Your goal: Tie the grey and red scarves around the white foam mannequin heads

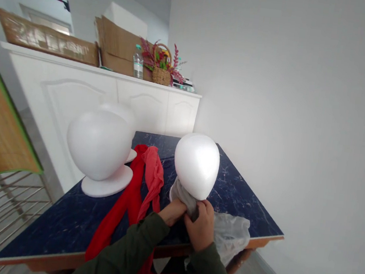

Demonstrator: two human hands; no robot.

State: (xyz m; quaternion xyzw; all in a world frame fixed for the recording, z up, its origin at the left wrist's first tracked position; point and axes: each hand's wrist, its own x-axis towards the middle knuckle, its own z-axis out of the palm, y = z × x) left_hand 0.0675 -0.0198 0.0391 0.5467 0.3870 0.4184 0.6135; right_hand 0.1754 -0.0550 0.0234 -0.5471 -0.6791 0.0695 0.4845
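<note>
**Both hands closed on grey stretch fabric beneath a white foam mannequin head**

Left hand (pixel 171 211) and right hand (pixel 200 226) close together, both curled shut around a twist of grey stretch fabric (pixel 183 194), fingers gripping, no gap showing. Directly above the hands, the white foam mannequin head (pixel 196 166), egg-shaped, on the navy marble-pattern tabletop (pixel 164 146), its lower edge wrapped in the fabric. Just beyond the right hand, a crumpled clear plastic bag (pixel 228 239), contents impossible to make out. Left of the hands, a long red scarf (pixel 146 181) draped across the tabletop and over its near edge. Farther left, two more foam heads (pixel 98 145) on white disc bases. Well beyond the hands, on a white cabinet (pixel 73 111), a wicker basket (pixel 161 75) filled with artificial red foliage (pixel 149 52), next to a plastic water bottle (pixel 138 64) and flattened cardboard (pixel 120 48).
</note>
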